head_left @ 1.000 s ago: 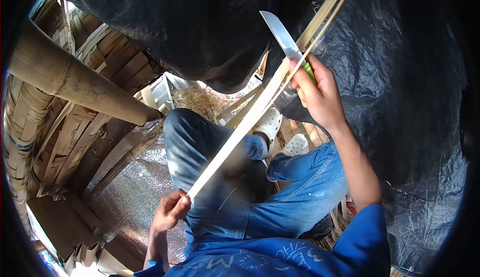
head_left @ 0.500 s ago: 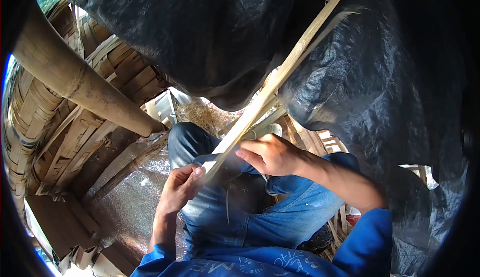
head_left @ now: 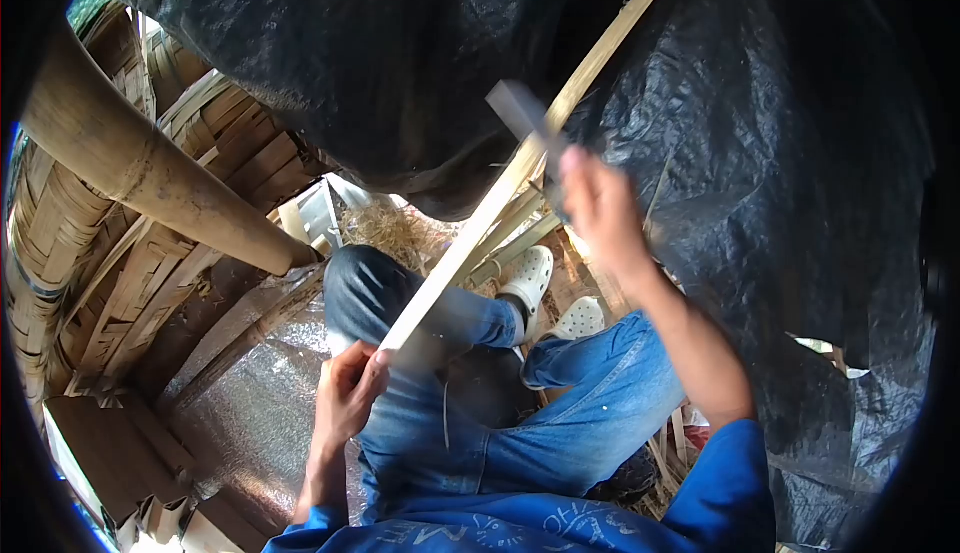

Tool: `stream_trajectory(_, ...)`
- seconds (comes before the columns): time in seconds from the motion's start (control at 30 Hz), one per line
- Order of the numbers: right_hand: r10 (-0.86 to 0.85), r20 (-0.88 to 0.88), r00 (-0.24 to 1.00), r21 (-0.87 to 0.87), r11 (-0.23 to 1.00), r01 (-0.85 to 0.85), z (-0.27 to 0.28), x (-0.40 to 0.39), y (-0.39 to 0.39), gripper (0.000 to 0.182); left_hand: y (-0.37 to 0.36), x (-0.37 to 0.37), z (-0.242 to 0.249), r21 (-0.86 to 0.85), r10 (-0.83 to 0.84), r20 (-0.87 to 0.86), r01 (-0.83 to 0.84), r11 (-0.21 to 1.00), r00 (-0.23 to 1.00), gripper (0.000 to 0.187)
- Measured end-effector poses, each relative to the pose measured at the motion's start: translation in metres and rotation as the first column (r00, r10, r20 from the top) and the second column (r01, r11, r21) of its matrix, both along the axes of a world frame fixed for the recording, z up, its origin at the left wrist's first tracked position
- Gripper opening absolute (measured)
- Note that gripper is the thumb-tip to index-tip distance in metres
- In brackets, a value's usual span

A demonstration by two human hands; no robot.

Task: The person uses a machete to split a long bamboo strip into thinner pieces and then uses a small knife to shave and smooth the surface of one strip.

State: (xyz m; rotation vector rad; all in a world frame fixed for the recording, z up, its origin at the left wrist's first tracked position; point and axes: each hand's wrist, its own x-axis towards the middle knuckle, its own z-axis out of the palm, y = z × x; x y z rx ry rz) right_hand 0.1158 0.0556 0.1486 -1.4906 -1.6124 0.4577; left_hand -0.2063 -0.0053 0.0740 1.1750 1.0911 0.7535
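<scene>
My left hand [head_left: 350, 388] is closed, pinching the near end of a long, pale bamboo strip [head_left: 465, 243] above my left knee. The strip slants up and away to the right, past the top of the view. Farther along it, my right hand [head_left: 603, 208] is wrapped round a knife [head_left: 516, 110], both smeared by motion. The knife's broad grey blade lies across the strip, its square end out past the left edge. The handle is mostly hidden in my fingers.
Black plastic sheeting [head_left: 400, 73] hangs ahead and to the right. A thick bamboo pole [head_left: 150, 168] and woven bamboo panels [head_left: 70, 223] stand at left. More strips [head_left: 515, 228] and shavings [head_left: 385, 233] lie beyond my knees, near my pale clogs [head_left: 530, 275].
My right hand has moved with the knife from near my left hand up and away along the strip. My left hand still grips the near end, slightly lower.
</scene>
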Motion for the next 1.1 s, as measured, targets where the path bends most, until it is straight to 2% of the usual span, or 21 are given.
stream_trajectory(0.03,0.152,-0.064,0.986,-0.061,0.986,-0.156,-0.019,-0.009,-0.011,0.031,-0.003,-0.001,-0.003,0.024,0.008,-0.046,-0.007,1.0,0.999,0.025)
stream_trajectory(0.07,0.184,0.148,0.972,0.315,0.922,-0.223,-0.038,-0.03,-0.015,0.025,-0.006,0.0,-0.001,0.058,0.029,-0.117,-0.022,0.998,0.993,0.026)
stream_trajectory(0.1,0.12,0.342,0.932,0.348,0.905,-0.244,-0.021,-0.041,-0.025,0.026,-0.005,0.0,0.0,0.061,0.025,-0.129,-0.017,0.998,0.991,0.026)
stream_trajectory(0.17,0.071,-0.03,0.997,-0.009,0.997,-0.071,-0.007,-0.02,-0.008,0.031,-0.01,-0.005,0.002,0.108,0.049,-0.198,-0.028,0.994,0.979,0.027)
stream_trajectory(0.23,-0.194,0.101,0.976,0.044,0.981,0.191,0.022,0.007,0.009,0.029,-0.014,-0.006,0.008,0.091,0.007,-0.203,0.012,0.996,0.979,0.029)
stream_trajectory(0.3,-0.098,-0.068,0.993,0.046,0.994,0.101,-0.006,0.002,0.004,0.037,-0.017,-0.001,0.007,-0.143,-0.09,-0.064,0.08,0.986,0.994,0.03)
stream_trajectory(0.33,0.166,0.148,0.975,0.356,0.911,-0.209,-0.033,-0.007,0.002,0.027,-0.019,0.003,0.002,-0.192,-0.096,0.026,0.099,0.976,0.995,0.03)
stream_trajectory(0.43,0.301,0.209,0.931,0.195,0.92,-0.341,-0.016,-0.037,-0.021,0.014,-0.018,0.007,0.003,-0.185,-0.111,0.04,0.117,0.976,0.993,0.032)
stream_trajectory(0.47,0.186,0.082,0.979,0.196,0.96,-0.199,-0.014,-0.029,-0.006,0.021,-0.018,0.004,0.003,-0.212,-0.114,0.047,0.122,0.97,0.992,0.032)
stream_trajectory(0.5,-0.03,-0.139,0.99,-0.146,0.989,0.01,0.001,-0.014,0.001,0.029,-0.017,0.002,0.002,-0.233,-0.113,0.064,0.125,0.964,0.992,0.033)
stream_trajectory(0.57,-0.07,0.13,0.989,-0.031,0.997,0.074,0.007,0.003,0.007,0.033,-0.016,-0.002,-0.001,-0.242,-0.139,0.128,0.167,0.956,0.982,0.035)
stream_trajectory(0.6,0.061,-0.025,0.998,-0.107,0.992,-0.063,-0.01,-0.007,-0.005,0.026,-0.016,-0.002,-0.003,-0.293,-0.149,0.19,0.2,0.935,0.971,0.036)
stream_trajectory(0.63,0.237,0.064,0.969,0.127,0.961,-0.244,-0.022,-0.028,-0.016,0.018,-0.015,-0.001,-0.004,-0.338,-0.157,0.249,0.238,0.911,0.956,0.038)
stream_trajectory(0.7,0.276,0.271,0.922,0.149,0.934,-0.323,-0.012,-0.044,-0.032,0.015,-0.013,0.0,0.001,-0.334,-0.19,0.214,0.255,0.907,0.958,0.039)
stream_trajectory(0.73,0.234,0.151,0.96,0.189,0.947,-0.26,-0.022,-0.033,-0.015,0.019,-0.012,-0.002,0.004,-0.36,-0.17,0.219,0.242,0.901,0.961,0.039)
stream_trajectory(0.77,0.093,-0.072,0.993,-0.093,0.991,-0.099,-0.007,-0.019,-0.006,0.029,-0.012,-0.003,0.005,-0.389,-0.147,0.226,0.228,0.893,0.963,0.039)
stream_trajectory(0.83,-0.056,0.108,0.993,0.018,0.998,0.055,0.006,0.002,0.008,0.037,-0.014,-0.003,0.003,-0.376,-0.136,0.241,0.222,0.9,0.961,0.038)
stream_trajectory(0.87,0.008,-0.053,0.999,-0.195,0.981,-0.018,0.005,-0.014,-0.009,0.03,-0.014,-0.004,0.001,-0.403,-0.143,0.281,0.252,0.88,0.949,0.038)
stream_trajectory(0.97,0.178,0.411,0.894,0.405,0.843,-0.354,-0.013,-0.043,-0.026,0.017,-0.009,-0.003,-0.005,-0.437,-0.15,0.318,0.285,0.853,0.936,0.037)
stream_trajectory(1.03,0.061,-0.07,0.996,0.071,0.996,-0.056,-0.015,-0.014,-0.005,0.021,-0.011,-0.009,-0.006,-0.432,-0.151,0.373,0.316,0.845,0.915,0.036)
stream_trajectory(1.1,-0.008,-0.057,0.998,-0.043,0.999,0.006,0.002,-0.008,-0.007,0.025,-0.014,-0.011,-0.005,-0.462,-0.137,0.375,0.313,0.83,0.917,0.036)
